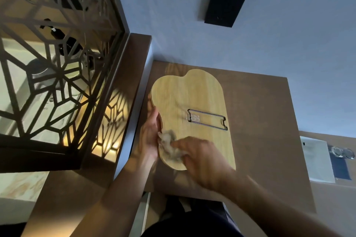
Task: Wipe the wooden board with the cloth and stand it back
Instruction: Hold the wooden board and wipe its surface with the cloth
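— Two hands are on the wooden board (pixel 192 102). Can you see them?

— Yes. Where is the board?

— It lies flat on the brown worktop (pixel 260 121), close to the worktop's left edge and near the wall. It has a wavy, rounded shape.

— What does the left hand (pixel 151 136) do?

— It holds the board by its left edge. The fingers wrap over the rim, so its grip is clamped on the board.

— And the right hand (pixel 200 157)?

— It presses the cloth (pixel 170 146) down on the near left part of the board. The fingers are bunched around the cloth, so that grip is closed tight on it. The hand looks blurry.

— What colour is the cloth?

— Pale and greyish. It is all scrunched up, right beside the left hand.

— What is that thin thing on the board?

— A black wire stand (pixel 208 119). It lies flat against the board, near the right side, with a small clear piece (pixel 193 117) at one end.

— Anything else around?

— A black square (pixel 223 8) sits on the blue wall, well above the board. A patterned screen (pixel 54 59) is on the left. Far right, there are white paper (pixel 316 159) and some clear glass things (pixel 342 153).
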